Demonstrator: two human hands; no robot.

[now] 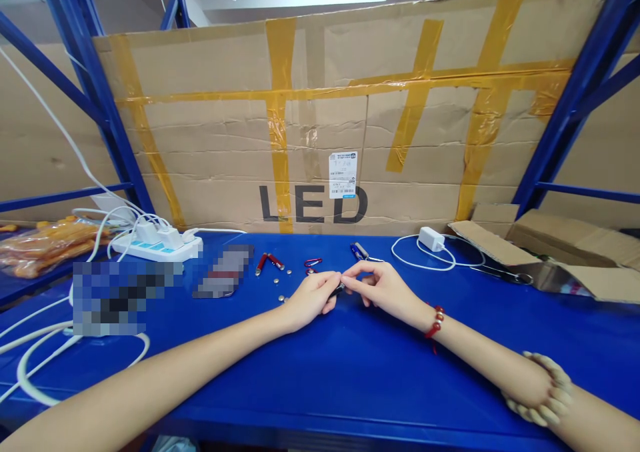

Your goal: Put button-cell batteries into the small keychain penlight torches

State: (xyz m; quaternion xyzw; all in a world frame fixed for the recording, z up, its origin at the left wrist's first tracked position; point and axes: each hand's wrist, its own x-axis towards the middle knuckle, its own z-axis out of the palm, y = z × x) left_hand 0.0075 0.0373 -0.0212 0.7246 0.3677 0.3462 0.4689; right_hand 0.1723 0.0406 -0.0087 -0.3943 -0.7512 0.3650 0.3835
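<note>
Both hands meet at mid-table. Left hand curled around a small dark cylinder; right hand pinches at its end, fingertips touching. Blue tabletop beneath. Just beyond left hand: scattered button cells, two red pen-like pieces, a red carabiner clip. Beyond right hand: white charger with looped cable. Power strip well off to left-hand side. Open cardboard box well off to right-hand side.

Smooth blue table, creased cardboard
</note>
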